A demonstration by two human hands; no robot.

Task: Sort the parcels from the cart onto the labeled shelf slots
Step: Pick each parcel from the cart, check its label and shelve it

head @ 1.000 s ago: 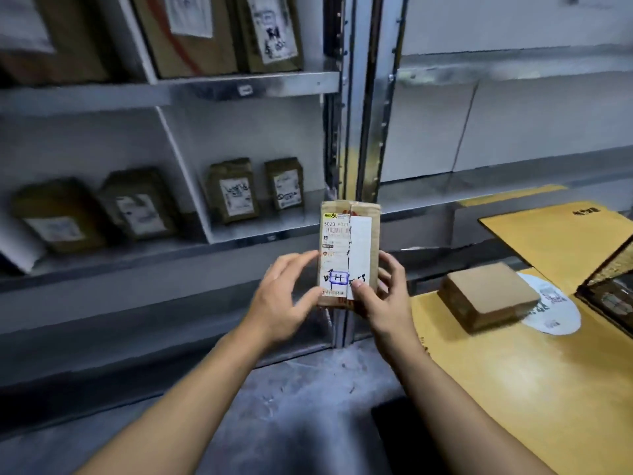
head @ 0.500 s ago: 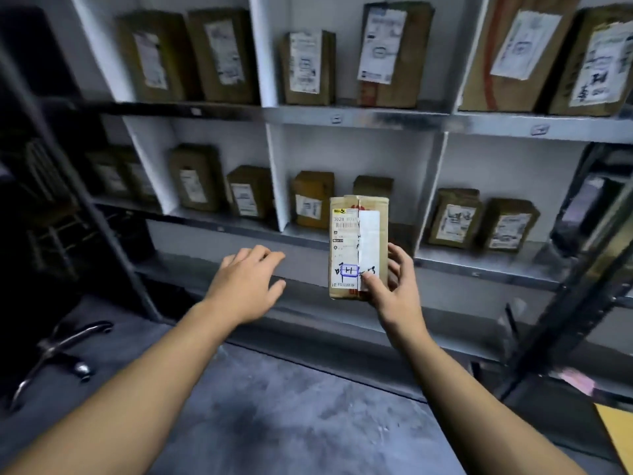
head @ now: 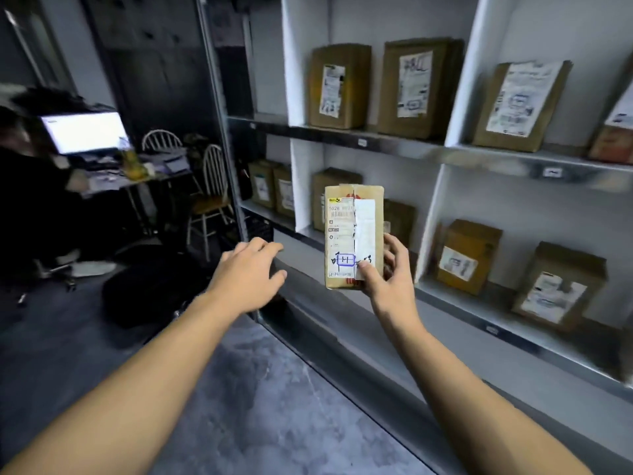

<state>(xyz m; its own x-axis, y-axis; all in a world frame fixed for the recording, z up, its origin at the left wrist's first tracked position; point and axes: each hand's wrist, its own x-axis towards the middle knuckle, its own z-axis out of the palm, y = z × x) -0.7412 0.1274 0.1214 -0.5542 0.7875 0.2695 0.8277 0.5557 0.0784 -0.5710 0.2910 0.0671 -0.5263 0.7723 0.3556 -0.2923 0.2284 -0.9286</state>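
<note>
right hand (head: pixel 383 279): gripping the parcel (head: pixel 352 234) upright in front of the shelf (head: pixel 445 152)
left hand (head: pixel 250 275): hovering loose, fingers relaxed, holding nothing
parcel look: brown, white label, blue-boxed mark

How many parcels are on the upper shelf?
4: two parcels left of the divider, one leaning right of it, one cut off at the frame edge. More may be hidden.
</note>
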